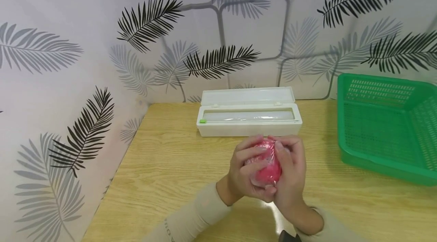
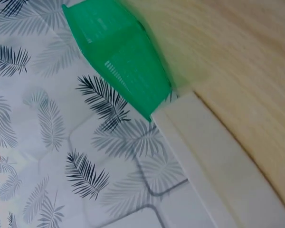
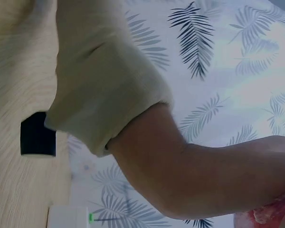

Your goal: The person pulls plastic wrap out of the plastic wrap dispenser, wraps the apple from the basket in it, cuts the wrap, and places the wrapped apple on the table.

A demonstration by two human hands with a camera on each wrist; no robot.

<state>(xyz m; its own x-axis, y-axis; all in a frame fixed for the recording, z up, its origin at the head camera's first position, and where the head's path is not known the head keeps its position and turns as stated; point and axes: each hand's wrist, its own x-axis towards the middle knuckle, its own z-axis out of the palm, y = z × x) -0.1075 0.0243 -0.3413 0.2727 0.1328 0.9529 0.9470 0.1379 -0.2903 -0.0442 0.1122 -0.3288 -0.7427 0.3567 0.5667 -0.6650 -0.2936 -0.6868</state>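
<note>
A round pinkish-red thing [image 1: 269,170] in shiny clear film sits between both hands in the head view; its exact kind is unclear. The left hand [image 1: 239,172] curls its fingers over the left side of it. From the right, the right hand [image 1: 291,173] grips it, thumb across its upper part. Part of the same red thing [image 3: 263,216] shows at the lower right of the right wrist view, beside the left hand and forearm. Just behind the hands stands a white cling film dispenser [image 1: 250,130], lid up, a roll of clear film [image 1: 249,115] inside.
A green plastic basket [image 1: 372,158] stands on the right of the wooden table [image 1: 164,166]. A small green slider [image 1: 203,121] sits at the left end of the dispenser's cutter track. Leaf-patterned cloth [image 1: 239,29] hangs behind and to the left.
</note>
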